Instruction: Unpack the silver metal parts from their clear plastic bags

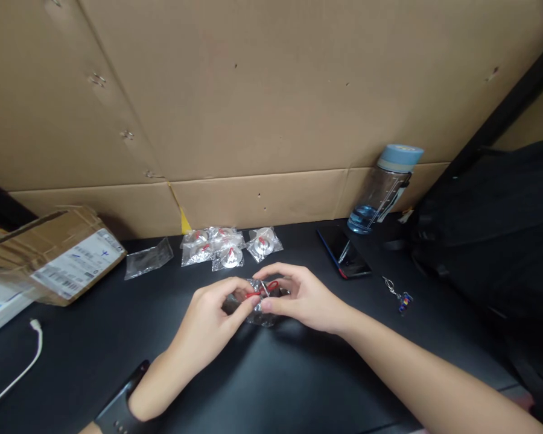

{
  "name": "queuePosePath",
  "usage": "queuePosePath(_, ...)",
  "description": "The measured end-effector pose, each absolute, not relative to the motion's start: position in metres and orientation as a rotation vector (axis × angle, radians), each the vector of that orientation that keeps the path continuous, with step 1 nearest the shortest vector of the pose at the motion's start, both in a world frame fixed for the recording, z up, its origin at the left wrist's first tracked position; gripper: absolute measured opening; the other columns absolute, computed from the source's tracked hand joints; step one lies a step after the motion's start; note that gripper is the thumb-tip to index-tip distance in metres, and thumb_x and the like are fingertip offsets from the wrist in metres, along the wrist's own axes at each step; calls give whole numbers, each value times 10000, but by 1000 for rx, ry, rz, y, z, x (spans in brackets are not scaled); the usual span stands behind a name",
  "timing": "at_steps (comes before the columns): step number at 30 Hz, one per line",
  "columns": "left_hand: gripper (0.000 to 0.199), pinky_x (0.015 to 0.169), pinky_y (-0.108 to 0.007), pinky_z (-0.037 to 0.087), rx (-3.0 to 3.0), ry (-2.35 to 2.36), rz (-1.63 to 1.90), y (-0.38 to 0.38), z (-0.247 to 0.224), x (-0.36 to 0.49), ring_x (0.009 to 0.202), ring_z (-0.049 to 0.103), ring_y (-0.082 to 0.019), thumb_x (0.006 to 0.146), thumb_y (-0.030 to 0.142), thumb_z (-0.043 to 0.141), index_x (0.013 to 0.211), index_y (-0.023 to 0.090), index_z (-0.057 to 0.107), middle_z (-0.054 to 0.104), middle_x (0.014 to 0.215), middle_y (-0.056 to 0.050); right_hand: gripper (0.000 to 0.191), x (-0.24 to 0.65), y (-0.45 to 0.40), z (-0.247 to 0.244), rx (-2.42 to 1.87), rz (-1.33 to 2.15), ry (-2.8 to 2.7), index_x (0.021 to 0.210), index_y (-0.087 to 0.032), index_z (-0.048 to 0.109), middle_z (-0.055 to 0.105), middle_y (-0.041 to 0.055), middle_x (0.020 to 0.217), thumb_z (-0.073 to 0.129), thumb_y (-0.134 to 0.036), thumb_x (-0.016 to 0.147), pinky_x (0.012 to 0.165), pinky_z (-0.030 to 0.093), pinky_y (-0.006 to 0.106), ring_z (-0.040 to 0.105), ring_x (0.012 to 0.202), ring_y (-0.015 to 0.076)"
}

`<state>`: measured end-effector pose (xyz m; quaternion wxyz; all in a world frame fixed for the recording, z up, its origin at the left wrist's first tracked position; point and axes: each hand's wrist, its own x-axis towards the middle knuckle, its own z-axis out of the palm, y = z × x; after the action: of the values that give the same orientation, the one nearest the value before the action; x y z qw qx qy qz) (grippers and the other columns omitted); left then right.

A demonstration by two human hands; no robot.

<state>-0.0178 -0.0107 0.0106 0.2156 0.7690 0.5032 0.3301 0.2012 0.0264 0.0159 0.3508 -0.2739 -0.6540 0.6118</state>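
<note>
My left hand (210, 322) and my right hand (305, 298) meet at the middle of the black table (271, 374). Both pinch a small clear plastic bag (261, 301) with a red loop sticking out of it. The bag's lower part is hidden by my fingers. Just behind it lies a cluster of several packed clear bags (224, 247), each holding a small silver and red item. An empty clear bag (148, 259) lies to their left. A dark watch band is on my left wrist.
A cardboard box (54, 250) with a label sits at the far left, a white cable (20, 367) in front of it. A phone (344, 253), a blue water bottle (382, 190) and a small keychain (400, 296) lie right. A black bag (493, 229) fills the right side. A cardboard wall stands behind.
</note>
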Motion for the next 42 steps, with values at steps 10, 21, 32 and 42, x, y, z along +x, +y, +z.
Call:
queuePosePath(10,463,1068,-637,457,2580,1270,326,-29,7,-28,1415,403,-403,970,333,641,1415,417,544,439,1558,-60,429,241,40,42,-1009,677,-2479,1101,-217,726,727,37,984,905,-308,722,800,506,309,653,863,196)
queuePosePath(21,593,1111,-674,416,2602,1210,85,-33,6,-39,1507,308,-396,1000,373,608,1525,521,377,322,1664,21,380,227,34,31,-983,616,-2598,996,-195,704,698,22,886,921,-299,702,738,458,271,647,829,192)
queuePosePath(32,624,1130,-617,428,2624,1161,125,-31,12,-40,1469,389,-375,961,334,665,1531,423,428,407,1624,-1,337,223,29,33,-946,641,-2545,1003,-192,696,693,17,898,886,-280,739,759,461,268,635,821,175)
queuePosePath(42,653,1109,-645,439,2631,1165,50,-32,14,-39,1464,391,-404,938,252,672,1507,481,446,396,1630,13,345,221,31,26,-984,644,-2604,977,-192,704,678,12,865,902,-329,730,718,450,264,628,799,178)
